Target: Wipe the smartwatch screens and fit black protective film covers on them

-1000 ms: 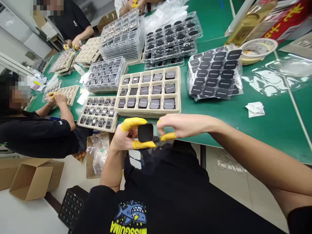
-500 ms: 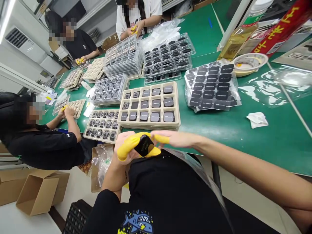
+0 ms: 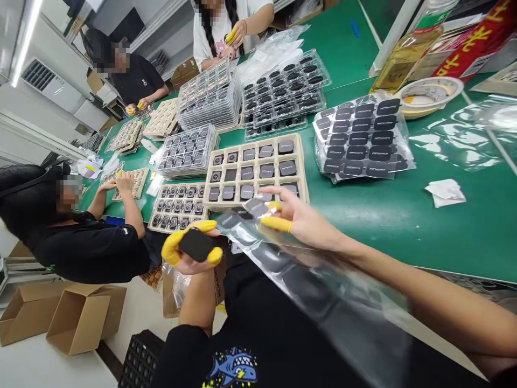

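Note:
My left hand (image 3: 186, 263), with yellow finger cots, grips a black square smartwatch body (image 3: 197, 245) by its edges, its dark face turned up. Between the fingers of my right hand (image 3: 306, 220), also in yellow cots, is a clear film sheet (image 3: 309, 285) bearing rows of dark square stickers. The sheet slants down across my shirt and is blurred at its lower end. One grey sticker (image 3: 257, 207) stands at its upper end, by my right fingertips; whether it is still attached I cannot tell. Behind lies a beige tray (image 3: 305, 175) of sticker-topped watch bodies, partly covered by my right hand.
Another tray of watches (image 3: 177, 206) lies to the left. Stacked clear trays (image 3: 208, 110) stand behind. To the right are a pile of sticker sheets (image 3: 363, 137), tape rolls (image 3: 432, 94), an oil bottle (image 3: 407, 54) and crumpled paper (image 3: 445, 192). Several co-workers sit along the table.
My hands have moved apart, the left one drawing left with the watch body. My right hand has brought the sticker sheet up into view over my lap. The camera view has shifted slightly.

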A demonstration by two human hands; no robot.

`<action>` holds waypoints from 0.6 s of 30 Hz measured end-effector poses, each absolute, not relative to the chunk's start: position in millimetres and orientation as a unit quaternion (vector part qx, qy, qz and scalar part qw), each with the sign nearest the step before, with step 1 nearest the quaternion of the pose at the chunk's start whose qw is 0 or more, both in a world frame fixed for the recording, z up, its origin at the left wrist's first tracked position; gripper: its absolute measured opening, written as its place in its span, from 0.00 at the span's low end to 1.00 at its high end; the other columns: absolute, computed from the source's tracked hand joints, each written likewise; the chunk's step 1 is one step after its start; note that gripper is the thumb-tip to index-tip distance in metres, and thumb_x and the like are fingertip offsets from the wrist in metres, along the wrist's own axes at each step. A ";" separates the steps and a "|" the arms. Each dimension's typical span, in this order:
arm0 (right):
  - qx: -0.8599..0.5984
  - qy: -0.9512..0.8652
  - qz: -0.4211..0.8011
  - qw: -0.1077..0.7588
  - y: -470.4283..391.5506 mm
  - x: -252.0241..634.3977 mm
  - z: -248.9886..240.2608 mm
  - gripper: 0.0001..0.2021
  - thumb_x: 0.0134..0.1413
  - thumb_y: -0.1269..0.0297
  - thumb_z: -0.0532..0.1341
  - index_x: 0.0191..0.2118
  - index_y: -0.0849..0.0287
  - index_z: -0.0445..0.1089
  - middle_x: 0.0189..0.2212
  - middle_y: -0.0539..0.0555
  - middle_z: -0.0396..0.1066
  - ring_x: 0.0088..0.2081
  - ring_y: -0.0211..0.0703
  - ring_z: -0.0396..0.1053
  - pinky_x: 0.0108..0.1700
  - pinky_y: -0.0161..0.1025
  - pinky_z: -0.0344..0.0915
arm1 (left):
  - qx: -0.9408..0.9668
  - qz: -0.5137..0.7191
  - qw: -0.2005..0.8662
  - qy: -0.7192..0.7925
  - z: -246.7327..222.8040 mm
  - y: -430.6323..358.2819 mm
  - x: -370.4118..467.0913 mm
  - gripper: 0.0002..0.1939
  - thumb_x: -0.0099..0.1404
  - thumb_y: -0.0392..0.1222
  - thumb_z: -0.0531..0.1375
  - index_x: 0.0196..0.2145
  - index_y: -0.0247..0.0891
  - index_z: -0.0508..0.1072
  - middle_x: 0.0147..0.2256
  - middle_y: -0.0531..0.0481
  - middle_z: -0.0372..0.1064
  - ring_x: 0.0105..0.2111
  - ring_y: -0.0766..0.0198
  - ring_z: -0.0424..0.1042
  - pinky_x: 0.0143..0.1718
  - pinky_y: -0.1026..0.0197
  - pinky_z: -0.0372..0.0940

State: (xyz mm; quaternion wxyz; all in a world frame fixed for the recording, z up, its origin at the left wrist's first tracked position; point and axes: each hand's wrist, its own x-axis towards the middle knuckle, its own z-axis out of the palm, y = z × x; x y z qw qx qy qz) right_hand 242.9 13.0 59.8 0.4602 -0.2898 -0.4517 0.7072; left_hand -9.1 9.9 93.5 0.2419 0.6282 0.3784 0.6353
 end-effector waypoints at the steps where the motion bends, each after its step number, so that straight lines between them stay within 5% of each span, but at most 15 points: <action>1: -0.318 -0.476 0.644 0.507 15.9 248.4 61.4 0.38 0.64 0.53 0.76 0.72 0.49 0.60 0.34 0.43 0.72 0.30 0.37 0.70 0.37 0.38 0.73 | 0.605 0.685 0.187 0.360 96.9 13.7 -6.5 0.38 0.55 0.75 0.75 0.50 0.50 0.69 0.30 0.59 0.73 0.25 0.61 0.76 0.29 0.55 0.77; 5: -0.405 -0.545 0.423 0.600 19.4 262.5 65.3 0.36 0.65 0.53 0.74 0.72 0.47 0.61 0.40 0.48 0.74 0.37 0.42 0.74 0.43 0.42 0.75 | 0.512 0.796 0.062 0.317 113.3 30.0 7.7 0.27 0.66 0.63 0.75 0.50 0.43 0.74 0.32 0.58 0.77 0.27 0.63 0.79 0.35 0.57 0.79; 10: -0.431 -0.561 0.360 0.608 -8.6 249.5 54.1 0.32 0.69 0.53 0.72 0.72 0.46 0.62 0.39 0.49 0.75 0.35 0.42 0.72 0.40 0.42 0.75 | 0.530 0.751 0.200 0.339 110.2 29.4 36.9 0.27 0.67 0.60 0.76 0.51 0.42 0.74 0.39 0.50 0.84 0.39 0.56 0.88 0.50 0.52 0.81; 18: -0.472 -0.548 0.394 0.568 -63.3 247.2 36.9 0.33 0.70 0.49 0.73 0.74 0.46 0.65 0.38 0.49 0.77 0.35 0.43 0.75 0.47 0.45 0.80 | 0.646 0.618 0.376 0.245 68.0 21.1 52.0 0.36 0.61 0.66 0.78 0.55 0.46 0.72 0.52 0.39 0.87 0.44 0.52 0.90 0.49 0.51 0.83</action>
